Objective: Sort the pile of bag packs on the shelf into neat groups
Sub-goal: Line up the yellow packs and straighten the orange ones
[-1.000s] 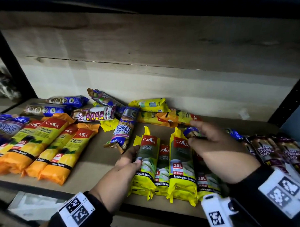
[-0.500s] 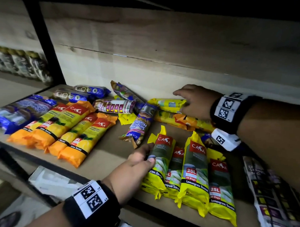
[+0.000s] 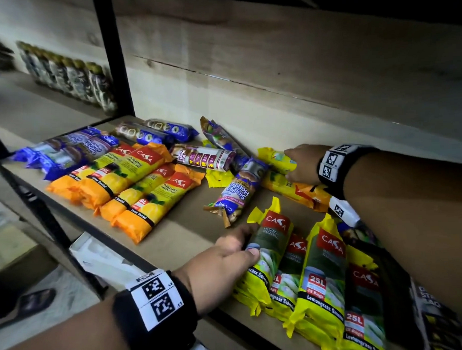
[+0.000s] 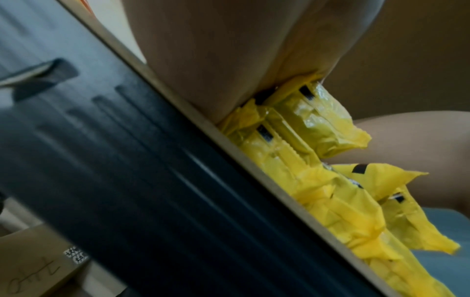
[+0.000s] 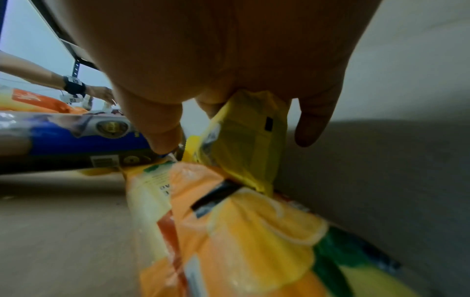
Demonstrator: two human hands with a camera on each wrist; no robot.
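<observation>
Several yellow-green lemongrass packs (image 3: 319, 271) lie in a row at the shelf's front right. My left hand (image 3: 249, 241) grips the leftmost lemongrass pack (image 3: 273, 241), thumb on top and fingers along its left side; in the left wrist view the palm (image 4: 229, 60) covers the packs' yellow ends (image 4: 318, 124). My right hand (image 3: 289, 165) reaches to the back wall and holds a yellow pack (image 3: 275, 157). The right wrist view shows that yellow pack (image 5: 244, 136) between thumb and fingers (image 5: 312, 124). An orange pack (image 5: 241, 231) lies under the wrist.
Orange lemon packs (image 3: 136, 188) are grouped at the left with blue singlet packs (image 3: 67, 154) beyond them. A draw string pack (image 3: 203, 158), blue rolls (image 3: 155, 133) and a singlet handle pack (image 3: 238, 193) lie loose mid-shelf. A black post (image 3: 113, 56) stands at the back left.
My right hand left the lemongrass row, reached back to the wall and took hold of the yellow pack. My left hand stayed on the leftmost lemongrass pack. The view swung left.
</observation>
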